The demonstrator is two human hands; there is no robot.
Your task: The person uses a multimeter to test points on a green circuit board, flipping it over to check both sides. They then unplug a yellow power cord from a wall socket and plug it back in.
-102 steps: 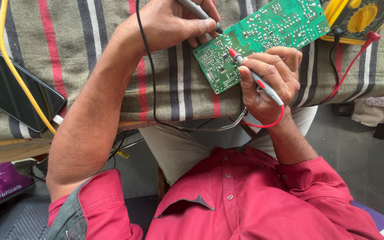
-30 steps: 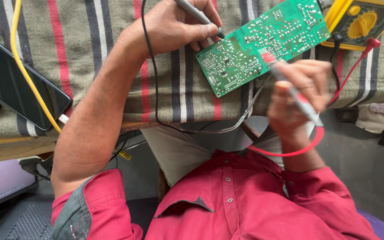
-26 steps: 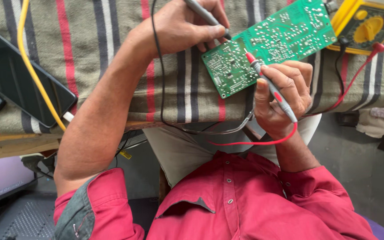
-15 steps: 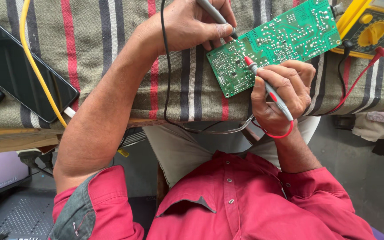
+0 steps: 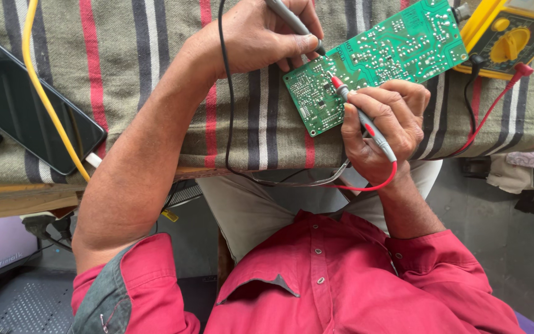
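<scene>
On the striped cloth (image 5: 143, 55) covering the worktop, a green circuit board (image 5: 397, 49) lay solder side up, its near corner overhanging the edge towards the person.

The left hand (image 5: 261, 37) had its grip closed on a black probe (image 5: 292, 21), the tip set at the board's upper left edge. The right hand (image 5: 384, 130) had its grip clamped pen-fashion on a red probe (image 5: 366, 120), the tip resting on the solder joints near the board's lower left corner. Both tips appeared to be in contact with the board.

Assessment: testing was under way, with both probes placed at one end of the board. Most of the board lay beyond the probes, so much appeared left to check. The dial of the yellow meter (image 5: 514, 43), just beside the board's far end, could not be read.

A black lead (image 5: 225, 93) and a red lead (image 5: 483, 117) ran across the worktop edge and looped over the lap, where they could snag the wrists. A dark phone (image 5: 26, 105) and a yellow cable (image 5: 44, 93) lay well apart to the left, out of the way.
</scene>
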